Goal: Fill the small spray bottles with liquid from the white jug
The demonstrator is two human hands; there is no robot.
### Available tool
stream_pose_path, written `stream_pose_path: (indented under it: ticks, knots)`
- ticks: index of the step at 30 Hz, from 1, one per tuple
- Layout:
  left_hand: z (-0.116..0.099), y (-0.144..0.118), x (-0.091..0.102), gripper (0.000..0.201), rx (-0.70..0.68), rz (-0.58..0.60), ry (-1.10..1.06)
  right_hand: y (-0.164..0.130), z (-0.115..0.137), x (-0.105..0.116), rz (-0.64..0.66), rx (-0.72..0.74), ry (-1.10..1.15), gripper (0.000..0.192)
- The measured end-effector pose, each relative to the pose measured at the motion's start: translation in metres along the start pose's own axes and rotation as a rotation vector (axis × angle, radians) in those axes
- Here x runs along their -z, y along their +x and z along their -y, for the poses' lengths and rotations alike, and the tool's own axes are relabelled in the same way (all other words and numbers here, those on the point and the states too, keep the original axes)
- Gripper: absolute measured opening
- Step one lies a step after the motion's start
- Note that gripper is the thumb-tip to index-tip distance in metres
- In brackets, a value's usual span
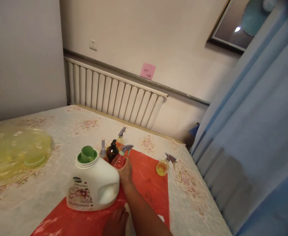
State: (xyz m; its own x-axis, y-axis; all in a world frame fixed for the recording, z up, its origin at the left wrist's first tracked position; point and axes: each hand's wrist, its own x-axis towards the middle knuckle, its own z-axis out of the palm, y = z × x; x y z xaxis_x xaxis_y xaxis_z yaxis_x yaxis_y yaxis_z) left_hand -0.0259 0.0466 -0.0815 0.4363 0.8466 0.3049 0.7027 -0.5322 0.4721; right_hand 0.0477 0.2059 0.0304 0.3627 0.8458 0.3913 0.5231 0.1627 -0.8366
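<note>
In the head view, the right hand point(125, 171) is closing its fingers around a translucent red spray bottle with a grey trigger head point(119, 161), just beyond a large white plastic jug point(97, 183); whether the bottle is resting or lifted, I can't tell. The left hand point(116, 221) is lying low at the near edge, partly cut off, so its opening and any hold aren't showing. To the left of the gripped bottle, a dark bottle with a black pump point(112, 151) is crowding close; to the right, a round yellow spray bottle with a grey trigger point(162, 167) is standing apart.

I'd be keeping that grip low on the body, off the trigger, and watching for knocks against the pump and jug.

The jug is carrying a flowery label whose small brand lettering isn't reading clearly. On the wall, a square pink paper note point(148, 71) is showing two short handwritten lines, the upper possibly "284".
</note>
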Motion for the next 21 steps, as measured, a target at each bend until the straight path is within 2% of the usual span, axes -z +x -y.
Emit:
stream_pose_path:
  ticks: [3,9,14,19,21]
  knots:
    - [0.000,0.000,0.000,0.051,-0.014,0.001,0.088,0.001,0.001,0.022,-0.051,-0.019,-0.052,0.064]
    - [-0.001,-0.001,0.004,0.047,-0.040,-0.119,0.090,-0.016,0.004,0.084,-0.117,-0.035,-0.109,0.067]
    - [-0.001,0.000,0.006,0.041,0.052,-0.112,0.019,-0.062,0.011,0.126,-0.144,-0.039,-0.080,0.071]
    - [-0.010,0.009,0.023,0.041,-0.042,-0.149,-0.159,-0.116,0.018,0.154,-0.145,-0.065,-0.011,0.070]
    - [-0.016,0.012,0.033,0.040,-0.017,-0.132,-0.221,-0.135,0.018,0.162,-0.129,-0.069,0.010,0.070]
